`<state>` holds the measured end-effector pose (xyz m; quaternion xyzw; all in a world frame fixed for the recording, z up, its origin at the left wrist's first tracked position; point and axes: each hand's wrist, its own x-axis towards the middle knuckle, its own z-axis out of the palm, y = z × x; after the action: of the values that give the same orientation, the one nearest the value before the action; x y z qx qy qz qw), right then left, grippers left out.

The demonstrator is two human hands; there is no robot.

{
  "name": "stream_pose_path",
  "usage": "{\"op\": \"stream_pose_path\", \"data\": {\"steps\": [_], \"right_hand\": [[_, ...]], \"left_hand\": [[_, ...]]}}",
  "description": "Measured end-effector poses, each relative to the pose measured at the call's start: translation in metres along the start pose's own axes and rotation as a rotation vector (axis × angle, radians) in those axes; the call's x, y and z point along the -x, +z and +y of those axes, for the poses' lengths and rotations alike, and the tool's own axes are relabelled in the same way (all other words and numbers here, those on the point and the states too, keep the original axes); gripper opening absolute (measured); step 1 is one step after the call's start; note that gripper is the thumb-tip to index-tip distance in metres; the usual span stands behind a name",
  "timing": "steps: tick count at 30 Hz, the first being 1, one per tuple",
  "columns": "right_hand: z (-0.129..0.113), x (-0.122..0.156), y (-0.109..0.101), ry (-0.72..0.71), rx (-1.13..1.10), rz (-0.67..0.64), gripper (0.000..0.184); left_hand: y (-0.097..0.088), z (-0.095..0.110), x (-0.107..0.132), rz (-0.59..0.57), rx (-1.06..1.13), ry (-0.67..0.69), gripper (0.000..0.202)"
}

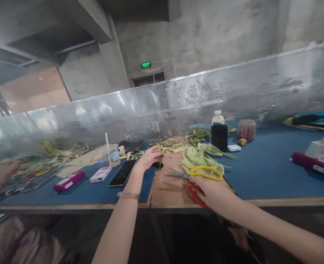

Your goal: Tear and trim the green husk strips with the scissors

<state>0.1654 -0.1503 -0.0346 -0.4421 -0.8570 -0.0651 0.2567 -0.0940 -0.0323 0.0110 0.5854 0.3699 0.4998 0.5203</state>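
Observation:
My right hand (210,190) grips a pair of scissors (188,176) with one yellow and one red handle loop. The blades point left and stand apart above the brown board (164,187). Ahead of them, my left hand (150,157) reaches to the front edge of a pile of dried plant stems (175,146). Its fingers are curved, and something dark and greenish shows under the fingertips, too blurred to name. Pale green husk-like leaves (196,159) lie on the board, just beyond the scissors.
On the left lie a phone (123,173), a small white box (100,174), a purple device (68,181) and a cup with a straw (113,154). Another person's hand (2,176) is at far left. Rightward stand a black case (219,137), a bottle (218,118) and a jar (246,129).

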Motion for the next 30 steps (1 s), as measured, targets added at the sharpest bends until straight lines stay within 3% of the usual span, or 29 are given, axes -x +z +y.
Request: {"op": "stream_pose_path", "data": {"steps": [8,12,15,19,22,25,30], "right_hand": [[0.008,0.003,-0.008,-0.211,-0.029,0.376,0.017],[0.011,0.003,-0.006,-0.134,-0.377,0.382,0.026],[0.007,-0.002,-0.001,0.041,-0.772,0.386,0.027],[0.002,-0.020,-0.004,0.298,-1.465,0.333,0.031],[-0.003,-0.030,-0.015,0.392,-1.802,0.213,0.030],[-0.012,-0.030,-0.023,0.380,-1.966,0.108,0.028],[-0.029,-0.022,-0.019,0.325,-1.997,-0.036,0.030]], "left_hand": [[0.001,0.000,-0.001,0.027,0.066,0.051,0.036],[0.002,0.001,0.000,0.046,0.099,0.066,0.035],[0.002,0.002,-0.001,0.053,0.129,0.081,0.034],[0.002,0.003,-0.001,0.050,0.158,0.116,0.031],[0.002,0.003,-0.001,0.062,0.167,0.140,0.030],[0.001,0.003,-0.002,0.093,0.181,0.142,0.030],[0.000,0.004,-0.002,0.095,0.211,0.138,0.031]]}}
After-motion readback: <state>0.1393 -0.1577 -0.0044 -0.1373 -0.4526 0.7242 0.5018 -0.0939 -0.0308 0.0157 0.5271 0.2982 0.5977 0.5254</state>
